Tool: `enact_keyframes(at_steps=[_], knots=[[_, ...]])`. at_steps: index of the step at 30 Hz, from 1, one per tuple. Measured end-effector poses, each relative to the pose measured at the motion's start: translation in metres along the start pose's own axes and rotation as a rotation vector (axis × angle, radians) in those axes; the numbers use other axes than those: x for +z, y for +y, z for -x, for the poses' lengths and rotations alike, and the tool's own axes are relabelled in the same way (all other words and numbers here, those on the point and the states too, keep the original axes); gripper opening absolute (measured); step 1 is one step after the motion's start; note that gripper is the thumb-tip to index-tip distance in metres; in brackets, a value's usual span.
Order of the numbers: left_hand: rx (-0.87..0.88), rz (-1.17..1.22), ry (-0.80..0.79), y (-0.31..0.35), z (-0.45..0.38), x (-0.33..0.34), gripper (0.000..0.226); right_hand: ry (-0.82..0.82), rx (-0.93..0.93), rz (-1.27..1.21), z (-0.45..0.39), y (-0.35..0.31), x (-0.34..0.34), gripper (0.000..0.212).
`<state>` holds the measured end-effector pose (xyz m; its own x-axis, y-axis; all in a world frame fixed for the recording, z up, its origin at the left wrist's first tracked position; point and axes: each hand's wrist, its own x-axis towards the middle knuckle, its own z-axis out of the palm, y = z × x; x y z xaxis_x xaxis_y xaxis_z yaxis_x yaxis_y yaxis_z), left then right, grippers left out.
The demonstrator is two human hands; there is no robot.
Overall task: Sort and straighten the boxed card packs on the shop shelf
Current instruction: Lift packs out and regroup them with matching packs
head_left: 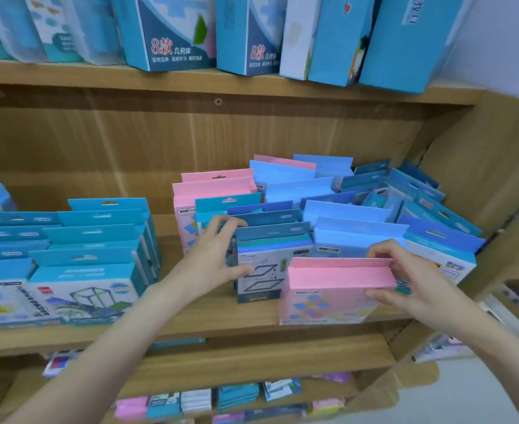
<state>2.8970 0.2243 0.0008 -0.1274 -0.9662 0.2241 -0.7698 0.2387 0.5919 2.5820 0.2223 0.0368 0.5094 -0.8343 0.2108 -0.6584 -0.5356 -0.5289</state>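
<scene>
Your right hand (411, 280) pinches the pink pack (334, 292) at the shelf (190, 325) front; your left hand (218, 255) grips the dark-blue pack (270, 264) beside it. Sorted: teal rows (93, 255), left. Outstanding: mixed jumble (374, 197) behind, leaning.

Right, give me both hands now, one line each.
Left hand: grips the dark blue box at its left side.
Right hand: pinches the pink box at its right end.

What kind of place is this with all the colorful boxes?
Probably a shop. Wooden shelves hold rows of matching boxed packs with hang tabs, and bigger blue boxes stand on the shelf above.
</scene>
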Motion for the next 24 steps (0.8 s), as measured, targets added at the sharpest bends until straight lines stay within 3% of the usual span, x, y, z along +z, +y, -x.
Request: enact_keyframes(at_steps=[3,6,14,18,21,24], knots=[[-0.013,-0.003,0.041,0.011,0.001,0.007,0.062,0.008,-0.004,-0.042,-0.001,0.004,-0.002,0.039],[-0.04,0.012,0.034,0.02,-0.001,0.011,0.061,0.015,-0.067,-0.048,-0.006,0.005,-0.003,0.055],[-0.064,0.038,0.021,0.025,-0.01,0.023,0.066,0.012,-0.073,-0.058,-0.013,0.019,-0.008,0.055],[0.028,0.025,-0.026,0.02,-0.001,-0.005,0.061,0.008,-0.07,-0.086,-0.012,0.018,-0.007,0.055],[0.102,-0.15,0.211,0.0,-0.002,-0.045,0.041,0.03,-0.08,-0.126,-0.011,0.012,-0.004,0.053],[0.016,-0.338,0.186,-0.02,-0.016,-0.061,0.042,-0.019,-0.107,-0.156,-0.014,0.0,0.008,0.049]])
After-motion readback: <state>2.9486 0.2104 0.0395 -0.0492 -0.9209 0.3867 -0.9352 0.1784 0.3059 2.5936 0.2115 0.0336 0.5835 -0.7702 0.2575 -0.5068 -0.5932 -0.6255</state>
